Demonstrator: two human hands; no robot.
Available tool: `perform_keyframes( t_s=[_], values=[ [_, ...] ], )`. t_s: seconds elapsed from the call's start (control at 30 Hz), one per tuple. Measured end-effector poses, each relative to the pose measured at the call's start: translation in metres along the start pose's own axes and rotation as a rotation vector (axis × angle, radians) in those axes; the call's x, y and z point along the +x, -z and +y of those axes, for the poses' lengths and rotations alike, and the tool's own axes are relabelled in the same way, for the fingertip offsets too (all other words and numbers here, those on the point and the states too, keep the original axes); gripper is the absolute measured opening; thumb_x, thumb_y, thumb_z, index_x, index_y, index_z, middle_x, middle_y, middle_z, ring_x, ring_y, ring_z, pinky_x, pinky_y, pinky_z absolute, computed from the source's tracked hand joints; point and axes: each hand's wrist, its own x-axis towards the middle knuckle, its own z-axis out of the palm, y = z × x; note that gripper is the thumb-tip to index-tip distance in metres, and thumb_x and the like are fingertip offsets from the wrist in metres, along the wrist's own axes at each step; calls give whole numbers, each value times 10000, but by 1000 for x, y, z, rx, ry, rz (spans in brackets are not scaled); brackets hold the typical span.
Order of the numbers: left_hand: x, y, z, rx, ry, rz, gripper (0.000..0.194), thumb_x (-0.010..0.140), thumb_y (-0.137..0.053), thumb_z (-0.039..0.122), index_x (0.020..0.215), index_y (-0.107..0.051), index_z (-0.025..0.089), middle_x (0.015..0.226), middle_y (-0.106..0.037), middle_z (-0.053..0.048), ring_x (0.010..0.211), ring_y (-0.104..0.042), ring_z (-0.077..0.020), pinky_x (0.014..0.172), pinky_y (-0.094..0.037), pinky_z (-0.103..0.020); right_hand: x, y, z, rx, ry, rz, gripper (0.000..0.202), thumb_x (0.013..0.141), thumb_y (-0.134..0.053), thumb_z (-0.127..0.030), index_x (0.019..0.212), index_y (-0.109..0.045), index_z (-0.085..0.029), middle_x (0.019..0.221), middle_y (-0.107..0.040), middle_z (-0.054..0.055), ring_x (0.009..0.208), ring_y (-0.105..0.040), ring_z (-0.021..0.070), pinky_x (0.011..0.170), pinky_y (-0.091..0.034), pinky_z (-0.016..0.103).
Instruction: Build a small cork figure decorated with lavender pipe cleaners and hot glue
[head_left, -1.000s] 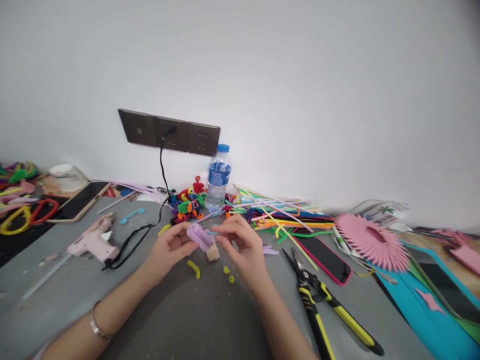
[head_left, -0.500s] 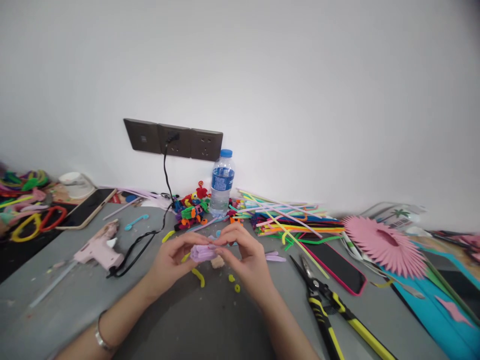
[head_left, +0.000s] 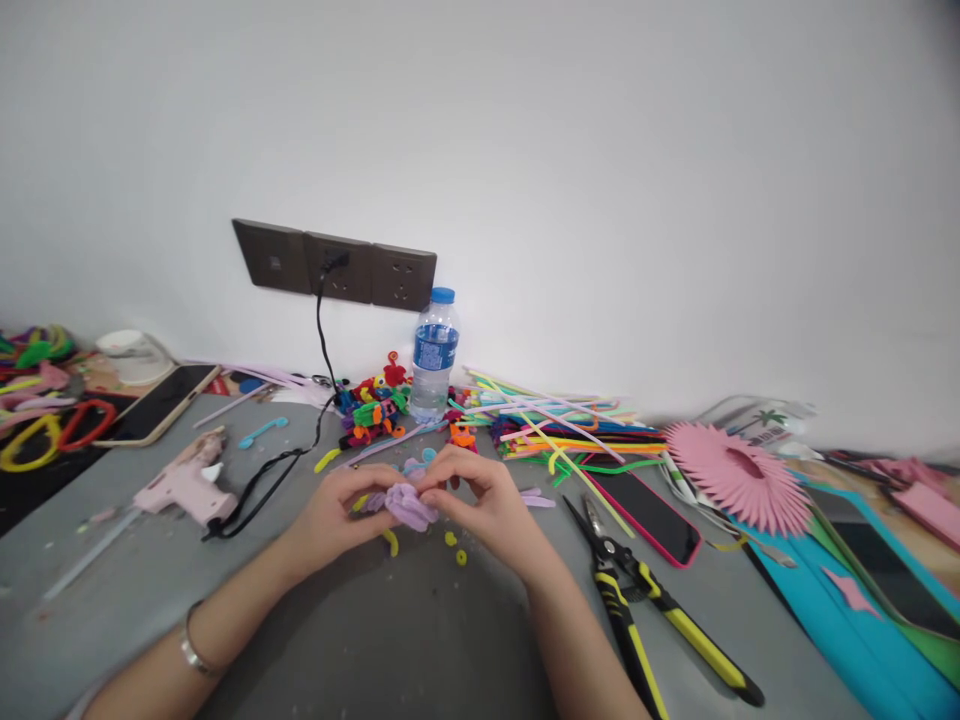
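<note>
A fuzzy purple piece [head_left: 411, 507], made of bunched loops, is held between both hands above the grey table [head_left: 390, 640]. My left hand [head_left: 339, 512] has its fingers closed on the left side of it. The thumb and fingertips of my right hand [head_left: 480, 500] pinch its right edge. Under and around the hands lie a bent yellow-green piece [head_left: 391, 543], two small yellow-green bits [head_left: 460, 557] and short purple strips [head_left: 537, 498].
Black-and-yellow pliers [head_left: 619, 570] and a red-edged phone [head_left: 652, 515] lie right. A pink glue gun [head_left: 187, 490] with a black cord is left. Behind stand a water bottle [head_left: 435, 360] and piled pipe cleaners [head_left: 555, 425]. A pink pleated disc [head_left: 739, 475] lies far right.
The purple piece has been turned, so more of its looped face shows. My right fingertips have shifted along its edge. The whole view has moved slightly, carrying the table items left and up.
</note>
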Motion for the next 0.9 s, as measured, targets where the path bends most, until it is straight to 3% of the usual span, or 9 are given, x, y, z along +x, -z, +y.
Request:
perform_keyframes(
  t_s=[0.2,0.33,0.5,0.77,0.9],
  values=[
    [0,0,-1,3,7,-57,139,798,-713,254,916,-762,198,890,-775,-71,816,-716,-212,747,-559,-297,-1,2,-1,-51,-27,-26,142,864,-686,-274,753,-706,-189,715,-644,10,692,-542,150,629,-377,272],
    [-1,0,-1,-25,-16,-63,143,822,-704,252,946,-756,201,925,-781,-83,864,-726,-223,800,-568,-320,0,5,4,-39,-87,68,179,892,-625,-329,788,-657,-187,748,-616,8,689,-525,144,633,-393,262],
    [-1,4,-4,31,-155,55,179,844,-690,263,1002,-744,198,976,-781,-115,923,-727,-241,842,-569,-349,1,21,24,-91,-142,238,251,887,-580,-403,762,-581,-185,668,-536,-11,597,-474,132,568,-378,250],
    [-2,8,-3,293,-403,174,194,873,-652,161,1042,-725,224,981,-774,-92,964,-710,-205,861,-555,-319,0,40,53,-366,-164,251,230,779,-689,-377,681,-628,-178,581,-557,-13,523,-442,134,498,-341,251],
    [-2,8,-4,327,-430,192,210,875,-656,154,1065,-713,222,1003,-759,-96,976,-704,-201,872,-556,-319,-1,39,51,-463,-154,313,321,828,-639,-389,596,-528,-197,526,-404,-48,503,-383,124,493,-294,249]
  ],
)
